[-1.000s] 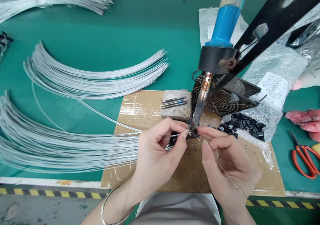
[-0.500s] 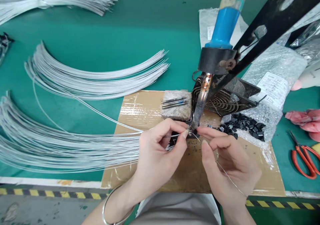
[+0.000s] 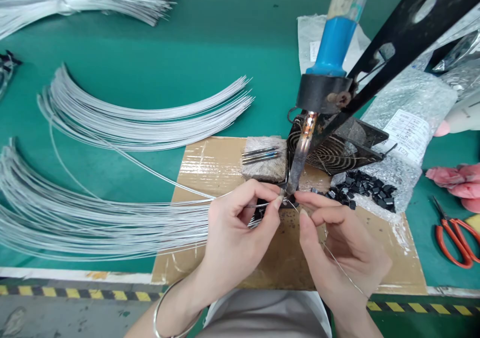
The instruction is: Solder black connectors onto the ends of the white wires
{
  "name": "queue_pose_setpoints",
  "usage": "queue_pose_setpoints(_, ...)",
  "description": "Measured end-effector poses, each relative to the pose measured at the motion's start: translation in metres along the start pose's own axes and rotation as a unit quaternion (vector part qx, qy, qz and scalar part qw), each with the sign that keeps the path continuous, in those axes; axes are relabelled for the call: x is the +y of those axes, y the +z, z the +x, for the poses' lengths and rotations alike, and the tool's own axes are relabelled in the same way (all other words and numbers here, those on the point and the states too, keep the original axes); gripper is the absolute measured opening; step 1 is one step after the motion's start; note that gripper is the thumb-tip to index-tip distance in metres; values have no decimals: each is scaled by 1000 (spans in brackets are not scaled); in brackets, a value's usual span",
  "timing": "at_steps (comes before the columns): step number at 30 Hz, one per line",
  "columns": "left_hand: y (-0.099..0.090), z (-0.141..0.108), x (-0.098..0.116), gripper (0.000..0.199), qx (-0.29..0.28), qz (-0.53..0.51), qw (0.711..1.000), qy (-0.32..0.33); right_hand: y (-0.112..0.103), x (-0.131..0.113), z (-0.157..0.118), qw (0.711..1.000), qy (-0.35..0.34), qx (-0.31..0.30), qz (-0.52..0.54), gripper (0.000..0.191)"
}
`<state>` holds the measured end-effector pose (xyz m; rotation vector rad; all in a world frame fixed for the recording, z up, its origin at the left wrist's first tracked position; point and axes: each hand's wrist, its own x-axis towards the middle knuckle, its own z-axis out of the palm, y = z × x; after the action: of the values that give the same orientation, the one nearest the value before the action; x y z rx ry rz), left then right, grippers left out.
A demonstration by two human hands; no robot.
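Note:
Just under the tip of a mounted soldering iron (image 3: 300,155), my left hand (image 3: 238,235) is closed in a pinch on a thin wire (image 3: 258,206). The wire's end lies at the iron's tip, partly hidden by my fingers. My right hand (image 3: 347,250) pinches a strand of solder wire (image 3: 343,272), whose end reaches towards the same tip while its tail runs across the palm. A bundle of grey-white wires (image 3: 112,228) passes behind my left hand, and a second wire bundle (image 3: 150,120) curves beyond it.
Cardboard (image 3: 210,163) covers the green table (image 3: 262,53). A pad with thin rods (image 3: 264,170), a small black fan (image 3: 330,148) and small black pieces (image 3: 367,190) surround the iron. A black bracket (image 3: 397,48) slants overhead. Red-handled snips (image 3: 455,240) lie right, below pink cloth (image 3: 459,180).
My right thumb and the solder wire have shifted very slightly left. My left hand keeps its pinch at the iron's tip. The whole view has moved a little.

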<state>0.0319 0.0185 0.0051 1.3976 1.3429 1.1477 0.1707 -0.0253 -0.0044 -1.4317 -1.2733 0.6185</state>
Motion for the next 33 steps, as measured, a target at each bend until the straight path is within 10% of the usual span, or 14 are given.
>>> queue_pose_setpoints(33,0,2,1,15,-13,-19,1000,-3,2,-1,-2,999,-17,6,-35,17)
